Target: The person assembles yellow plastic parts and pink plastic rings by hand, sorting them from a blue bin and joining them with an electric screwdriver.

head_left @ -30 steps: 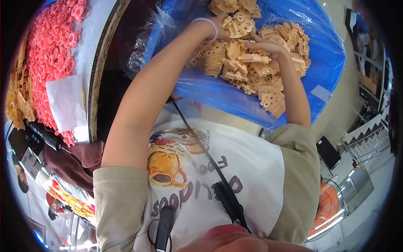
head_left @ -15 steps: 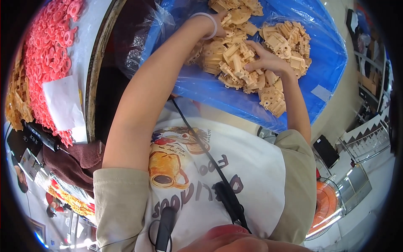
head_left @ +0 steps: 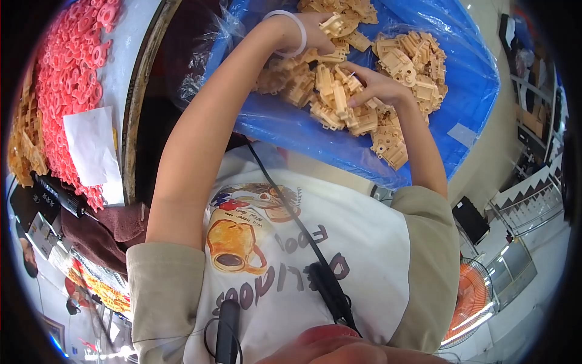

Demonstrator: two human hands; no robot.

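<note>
Beige moulded plastic parts [head_left: 397, 145] lie heaped in a large blue plastic-lined container [head_left: 291, 136]. At the upper left of the heap, my left hand [head_left: 312, 35] curls around a beige plastic part [head_left: 331, 25]; some of its fingertips are hidden. A pale band circles that wrist. My right hand [head_left: 382, 88] reaches in from the right, its thumb and fingers bent about another upright beige part [head_left: 339, 91] in the middle of the heap. Other parts press close around both hands.
Clear plastic film [head_left: 212, 45] bunches at the container's left rim. Left of it, a worktop holds many pink ring-shaped parts [head_left: 73, 67] and a white paper sheet [head_left: 92, 145]. A brown cloth [head_left: 106, 233] lies nearby. An orange fan [head_left: 470, 300] stands at the lower right.
My left hand has shifted slightly left and has a part raised at its fingers. My right hand has moved a little left, and the parts beneath have turned and shifted.
</note>
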